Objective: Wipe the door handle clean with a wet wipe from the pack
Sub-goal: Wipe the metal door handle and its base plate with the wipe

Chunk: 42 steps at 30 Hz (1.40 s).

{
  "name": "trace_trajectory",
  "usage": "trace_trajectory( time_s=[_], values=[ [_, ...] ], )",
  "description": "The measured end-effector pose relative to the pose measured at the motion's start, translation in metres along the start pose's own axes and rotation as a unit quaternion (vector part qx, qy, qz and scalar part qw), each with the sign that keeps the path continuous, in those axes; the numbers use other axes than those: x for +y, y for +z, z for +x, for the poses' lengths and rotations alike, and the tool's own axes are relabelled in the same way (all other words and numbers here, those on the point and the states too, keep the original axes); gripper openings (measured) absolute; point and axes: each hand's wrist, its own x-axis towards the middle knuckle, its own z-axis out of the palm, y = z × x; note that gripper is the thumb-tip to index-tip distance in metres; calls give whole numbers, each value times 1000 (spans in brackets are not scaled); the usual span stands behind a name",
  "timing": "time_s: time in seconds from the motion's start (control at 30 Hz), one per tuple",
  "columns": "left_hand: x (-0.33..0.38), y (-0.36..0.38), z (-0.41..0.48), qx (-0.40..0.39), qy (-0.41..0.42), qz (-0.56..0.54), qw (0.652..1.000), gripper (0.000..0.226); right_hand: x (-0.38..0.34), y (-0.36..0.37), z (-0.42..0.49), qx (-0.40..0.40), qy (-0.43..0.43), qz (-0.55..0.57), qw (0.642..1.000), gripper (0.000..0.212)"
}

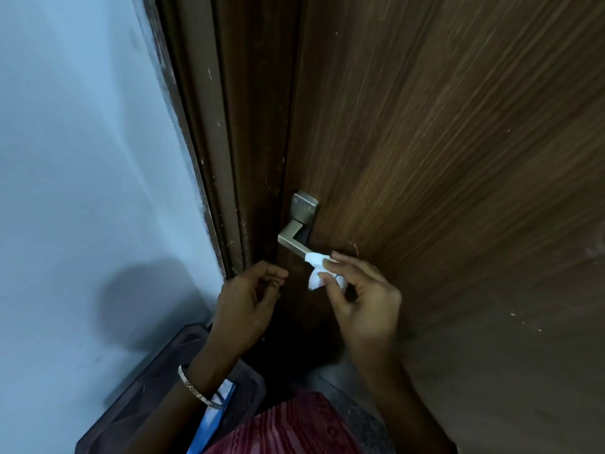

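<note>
While the right hand (357, 303) is pinching the wipe (316, 268) against the free end of the handle (289, 235), the wiping is looking only partly done, to my eye. Its fingers (340, 257) are grasping the bunched wipe between thumb and forefinger, and the white cloth is touching just the lever's tip. To do this well, I would say the person is needing to spread the wipe wider, fold it round the bar and draw it along towards the bend, then go over the square plate (306, 204) above. The left hand (245, 299) is hovering just beside, below the lever, its fingers loosely curled and grasping nothing that I can see; it might be steadying the door (425, 158) instead. Much is escaping me: the wipe and hand are covering the lever's end, its underside is lying in shadow, and any dirt on the metal is too faint to judge. Something blue and white (212, 417) is peeking out under the left forearm near the bangle (196, 388); whether it is the pack I cannot tell, as the arm is hiding most of it.
</note>
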Motion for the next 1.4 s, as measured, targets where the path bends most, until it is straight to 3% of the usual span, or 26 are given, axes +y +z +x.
trace_trajectory(
  time_s=[0.07, 0.17, 0.3, 0.37, 0.53, 0.63, 0.73, 0.8, 0.93, 1.07, 1.23, 1.4],
  values=[
    [2, -2, -1, -3, -11, -16, 1000, 23, -7, 10, 7, -9, -49, -49, 998, 14],
    [4, -5, -4, -10, -21, -32, 999, 29, -22, 35, 21, -68, -111, -137, 982, 27],
    [6, -6, -7, -3, -19, -19, 1000, 45, -37, 59, 28, -116, -126, -209, 963, 26],
    [5, -5, -7, 5, -26, -30, 999, 40, -38, 50, 27, -130, -127, -207, 961, 32],
    [12, -3, -4, -25, -87, -111, 990, 25, -18, 6, 13, -68, -122, -178, 974, 21],
    [22, -2, 1, -106, -175, -259, 944, 28, -7, -16, 9, 32, -180, -185, 966, 20],
    [27, 0, 5, -179, -262, -436, 842, 35, 10, -20, 24, 93, -243, -187, 947, 19],
    [28, 3, 8, -189, -289, -504, 792, 37, 29, -14, 34, 81, -298, -221, 925, 20],
    [29, 9, 12, -191, -313, -535, 761, 50, 77, 11, 20, -34, -385, -269, 882, 17],
    [29, 13, 13, -188, -318, -547, 751, 57, 94, 21, 4, -85, -384, -284, 875, 13],
    [29, 17, 15, -184, -318, -546, 753, 62, 51, 0, 35, 34, -340, -237, 910, 16],
    [29, 21, 19, -189, -322, -545, 751, 66, -18, -24, 95, 175, -357, -189, 898, 18]
  ],
)
